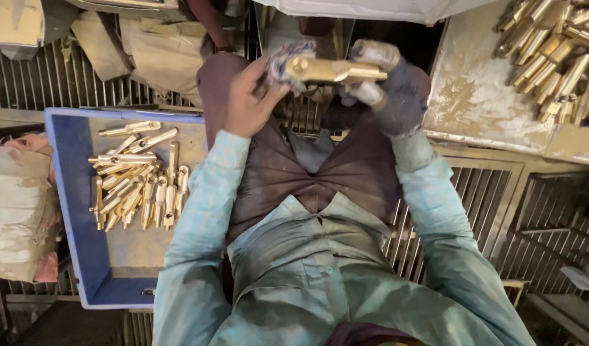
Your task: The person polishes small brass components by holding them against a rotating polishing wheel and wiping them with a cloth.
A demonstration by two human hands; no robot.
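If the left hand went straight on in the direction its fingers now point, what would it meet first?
The left hand points up and right, and its fingers already touch the rag wrapped on the end of the brass part. It would likely press first into that rag and part, then the right hand.

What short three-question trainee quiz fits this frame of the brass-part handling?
1. True or false: the left hand presses a frayed cloth against the brass part.
2. Which hand wears a dark glove? A left, B right.
3. What holds the brass pieces lying on the person's left?

Key: 1 true; 2 B; 3 the blue tray.
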